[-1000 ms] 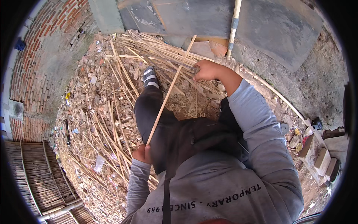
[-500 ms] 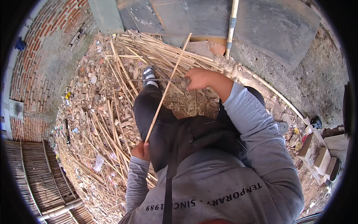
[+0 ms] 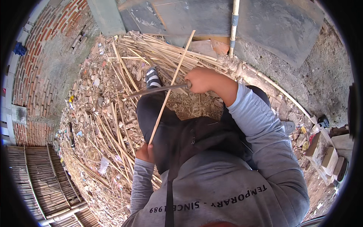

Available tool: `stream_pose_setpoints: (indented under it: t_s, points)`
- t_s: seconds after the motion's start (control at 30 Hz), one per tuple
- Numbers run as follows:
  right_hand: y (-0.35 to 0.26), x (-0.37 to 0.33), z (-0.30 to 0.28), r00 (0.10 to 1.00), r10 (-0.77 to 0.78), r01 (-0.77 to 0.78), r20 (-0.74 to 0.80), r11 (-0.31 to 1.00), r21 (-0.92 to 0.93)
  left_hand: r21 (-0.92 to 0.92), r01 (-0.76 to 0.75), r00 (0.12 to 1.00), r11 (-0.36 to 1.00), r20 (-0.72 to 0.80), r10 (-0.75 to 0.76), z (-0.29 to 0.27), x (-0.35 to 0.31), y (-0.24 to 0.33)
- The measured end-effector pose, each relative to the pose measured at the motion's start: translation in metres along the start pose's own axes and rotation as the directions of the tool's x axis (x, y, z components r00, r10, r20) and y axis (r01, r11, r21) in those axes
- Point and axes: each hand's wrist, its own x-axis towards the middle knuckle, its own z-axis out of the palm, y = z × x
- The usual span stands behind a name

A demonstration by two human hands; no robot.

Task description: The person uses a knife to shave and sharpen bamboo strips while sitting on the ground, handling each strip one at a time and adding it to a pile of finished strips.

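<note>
My left hand [image 3: 145, 153], low beside my left thigh, is closed round the near end of a long, thin bamboo strip [image 3: 161, 111]. The strip slants up and away to the right, past my bent knee. My right hand [image 3: 204, 80] grips the short handle of a long-bladed knife [image 3: 157, 90]. Its dark blade points left and crosses the strip above my knee, with the tip tilted a little toward me. Whether the edge bites into the strip is too fine to tell.
A pile of bamboo strips [image 3: 162, 47] lies ahead against grey panels [image 3: 204, 19]. More loose strips [image 3: 113, 132] lie on the littered ground at my left. A pipe [image 3: 234, 28] stands upright ahead. Wooden blocks [image 3: 328, 160] sit at the right, a brick wall [image 3: 38, 75] far left.
The knife blade has swung so its tip sits closer to me, and more of its flat shows. My left hand and the strip have hardly moved.
</note>
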Motion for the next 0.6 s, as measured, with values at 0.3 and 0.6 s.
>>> stream_pose_setpoints:
  t_s: [0.3, 0.6]
  points:
    - [0.025, 0.004, -0.008, 0.990, 0.136, -0.132, -0.027, 0.983, 0.125, 0.013, -0.020, 1.000, 1.000, 0.015, 0.020, -0.006, 0.004, 0.000]
    - [0.044, 0.013, 0.002, 0.988, 0.157, -0.155, -0.002, 0.976, 0.154, -0.052, -0.016, 1.000, 0.999, -0.010, 0.015, -0.002, 0.007, 0.011]
